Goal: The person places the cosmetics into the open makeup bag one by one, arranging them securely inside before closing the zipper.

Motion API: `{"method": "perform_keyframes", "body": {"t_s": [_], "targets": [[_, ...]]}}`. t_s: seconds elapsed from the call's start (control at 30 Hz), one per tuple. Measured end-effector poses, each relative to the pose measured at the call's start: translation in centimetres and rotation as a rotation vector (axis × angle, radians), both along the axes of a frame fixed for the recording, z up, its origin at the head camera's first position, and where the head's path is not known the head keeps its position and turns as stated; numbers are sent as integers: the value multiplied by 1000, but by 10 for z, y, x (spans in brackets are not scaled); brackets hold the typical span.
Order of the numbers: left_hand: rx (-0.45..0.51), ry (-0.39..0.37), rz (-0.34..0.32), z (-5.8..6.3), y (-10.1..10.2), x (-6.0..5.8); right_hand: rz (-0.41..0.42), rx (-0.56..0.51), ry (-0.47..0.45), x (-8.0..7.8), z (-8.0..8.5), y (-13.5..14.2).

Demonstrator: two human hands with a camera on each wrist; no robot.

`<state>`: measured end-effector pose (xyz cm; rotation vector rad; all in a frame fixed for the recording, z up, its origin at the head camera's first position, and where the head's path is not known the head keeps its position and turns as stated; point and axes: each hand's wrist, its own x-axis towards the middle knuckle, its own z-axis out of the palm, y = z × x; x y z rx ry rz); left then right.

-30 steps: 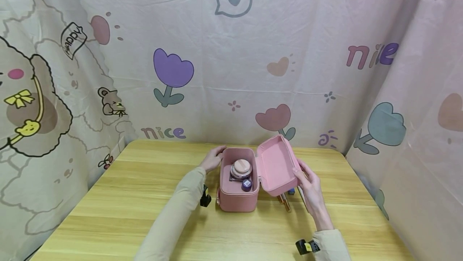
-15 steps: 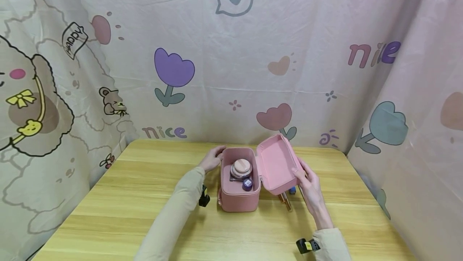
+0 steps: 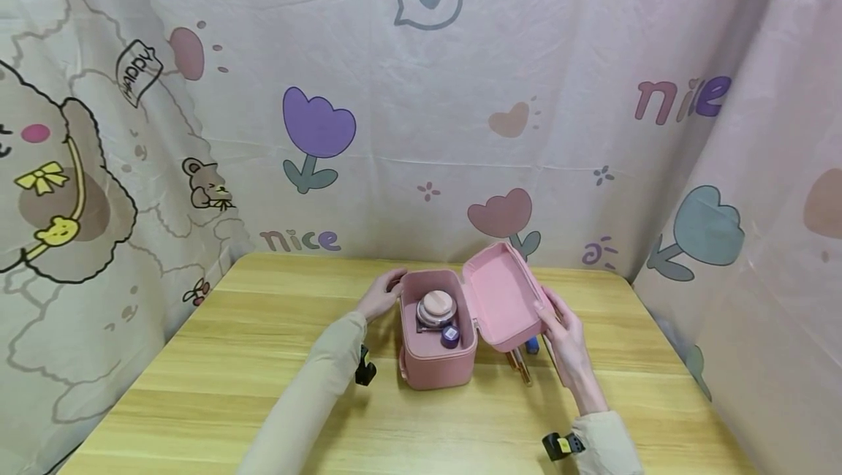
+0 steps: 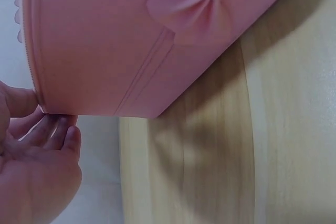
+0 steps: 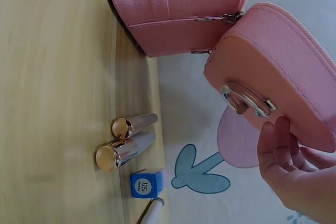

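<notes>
A pink cosmetic case (image 3: 437,373) stands on the table with its lid (image 3: 503,296) swung out to the right. Inside lie a round compact (image 3: 437,307) and a small purple-capped jar (image 3: 450,336). At the far left corner, my left hand (image 3: 381,296) grips the rim; the left wrist view shows the thumb by the zipper and fingers curled round the corner, below a fabric bow (image 4: 194,14). My right hand (image 3: 567,336) holds the lid by its outer edge, thumb on the inner side. The lid's handle (image 5: 247,98) shows beside those fingers in the right wrist view.
Under and beside the lid, two gold-ended tubes (image 5: 126,153) lie on the wooden table (image 3: 263,365). Near them are a blue box (image 5: 147,183) and a slim white-handled item (image 5: 152,212). A printed curtain (image 3: 395,117) hangs behind the table and along both sides.
The case has turned slightly, its near end shifting right. My left hand and forearm have moved a little left with its far corner. The right hand keeps hold of the lid.
</notes>
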<state>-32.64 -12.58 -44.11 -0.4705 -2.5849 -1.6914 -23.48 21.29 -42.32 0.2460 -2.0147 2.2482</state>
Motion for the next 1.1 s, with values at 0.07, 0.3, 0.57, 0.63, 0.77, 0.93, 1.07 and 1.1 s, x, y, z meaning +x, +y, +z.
{"method": "perform_keyframes", "body": {"t_s": [0.07, 0.3, 0.57, 0.63, 0.77, 0.93, 1.07, 1.1], "targets": [[2, 13, -1, 0, -1, 2, 3, -5, 4, 0, 1, 0], [24, 23, -2, -4, -4, 5, -36, -12, -32, -3, 3, -2], [44, -2, 0, -5, -8, 9, -48, -20, -43, -6, 6, -4], [53, -9, 0, -5, -9, 11, -46, -22, -43, -8, 6, -4], [48, -6, 10, -4, -11, 15, -55, -18, -53, -12, 6, -4], [53, 47, -24, -7, -17, 19, -53, 0, -76, -18, 7, -4], [82, 167, -90, -23, -28, 13, -36, 5, -98, -24, 8, -5], [89, 173, -96, -24, -29, 13, -32, 8, -101, -25, 8, -5]]}}
